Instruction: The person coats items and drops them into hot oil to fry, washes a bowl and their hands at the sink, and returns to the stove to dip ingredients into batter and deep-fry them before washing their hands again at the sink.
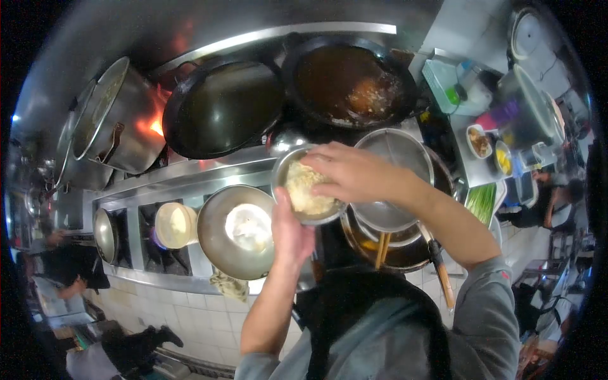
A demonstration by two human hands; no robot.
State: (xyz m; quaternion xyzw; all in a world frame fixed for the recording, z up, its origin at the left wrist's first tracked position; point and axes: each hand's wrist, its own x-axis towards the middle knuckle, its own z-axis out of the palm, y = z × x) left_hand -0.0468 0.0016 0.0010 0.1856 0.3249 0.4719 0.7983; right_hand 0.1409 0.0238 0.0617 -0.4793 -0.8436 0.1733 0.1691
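My left hand (pixel 292 233) grips the side of a small metal bowl (pixel 329 218), its thumb along the outer wall. In the bowl lies a pale, floury-looking food (pixel 306 193). My right hand (pixel 351 171) reaches over the rim, fingers curled onto this food; the fingertips are partly hidden. Just right of the bowl, a round strainer (pixel 399 149) sits over a larger pot. Beyond it, a dark wok (pixel 329 69) holds brown oil with a browned piece (pixel 370 96) and pale crumbs floating in it.
A second wok (pixel 234 104) with liquid stands at the back, near a flame (pixel 156 126) and a tall pot (pixel 126 126). An empty steel wok (pixel 218 244) is left of my hands. Wooden chopsticks (pixel 382 250) and a wooden handle (pixel 445 282) stick out toward me. Other people work at both sides.
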